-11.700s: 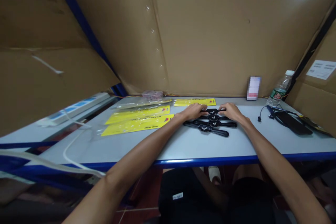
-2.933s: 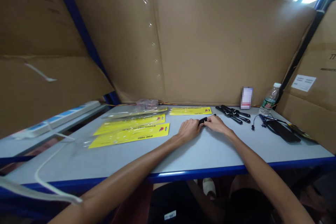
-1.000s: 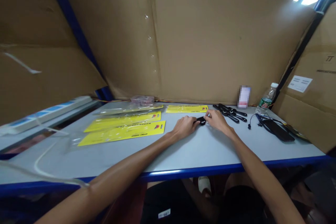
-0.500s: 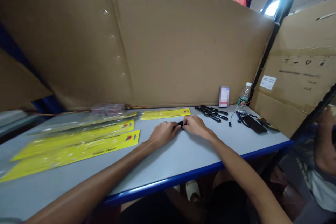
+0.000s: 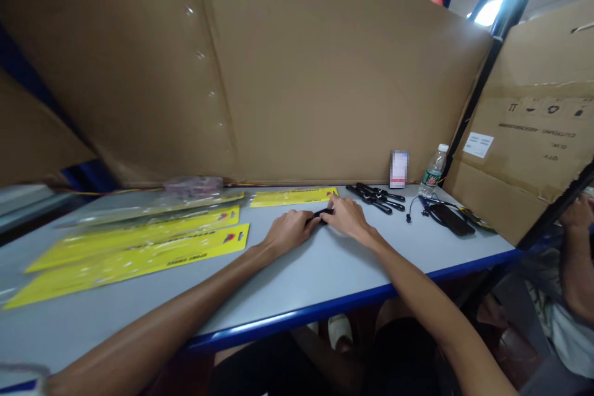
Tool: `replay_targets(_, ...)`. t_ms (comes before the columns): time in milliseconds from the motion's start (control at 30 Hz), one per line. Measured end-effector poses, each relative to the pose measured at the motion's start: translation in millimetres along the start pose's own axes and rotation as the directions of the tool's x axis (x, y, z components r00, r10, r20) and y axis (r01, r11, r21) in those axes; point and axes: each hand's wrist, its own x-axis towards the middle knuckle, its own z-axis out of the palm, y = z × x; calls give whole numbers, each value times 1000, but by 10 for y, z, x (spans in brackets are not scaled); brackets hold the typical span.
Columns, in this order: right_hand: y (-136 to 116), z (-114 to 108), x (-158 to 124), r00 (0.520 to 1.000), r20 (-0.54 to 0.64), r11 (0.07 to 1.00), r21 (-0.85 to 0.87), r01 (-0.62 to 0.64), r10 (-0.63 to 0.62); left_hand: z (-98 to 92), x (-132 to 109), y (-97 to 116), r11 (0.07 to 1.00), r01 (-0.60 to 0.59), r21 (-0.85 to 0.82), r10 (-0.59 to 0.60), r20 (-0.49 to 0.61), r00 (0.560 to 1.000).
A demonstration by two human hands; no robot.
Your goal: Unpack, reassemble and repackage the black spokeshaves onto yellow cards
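Observation:
Between my two hands is a black spokeshave [image 5: 322,215], mostly covered by fingers and held just above or on the grey table. My left hand [image 5: 290,226] is closed on its left end. The closed fingers of my right hand [image 5: 344,215] grip its right end. Beyond my right hand lies a small pile of similar black spokeshaves [image 5: 374,197]. A yellow backing card [image 5: 291,197] lies flat behind my hands. To the left, more yellow cards [image 5: 199,255] with clear plastic over them lie overlapping.
A cardboard sheet [image 5: 325,86] walls off the back of the table [image 5: 297,278]. At right stand a water bottle [image 5: 432,172] and a small pale box [image 5: 399,169], near a black phone [image 5: 452,220] and earphones. Another person's arm [image 5: 576,253] shows at far right.
My hands stay together on the spokeshave, with a slight shift of the right fingers and a little more of its black body showing. The view has tilted slightly.

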Motion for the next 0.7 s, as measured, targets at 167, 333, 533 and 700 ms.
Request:
replay_targets(167,9,35,-7,999,29,1000,-8,-14,14,1,1,-4,1000,-4,-3,4,-2,1000)
replay_targets(333,-11,-3,-2,999,43,998,57,18,-21,-27,-14,30,1000,6,-16,-6,7,1000)
replay_targets(533,109,-21,77,997,-41,994,93,-63,67,-51,-21,69,997,60,-48,-59,27,998)
replay_targets(700,84,4,62,997,-40,992,111,-58,63,-70,-32,82,995,66,-72,-65,25,998)
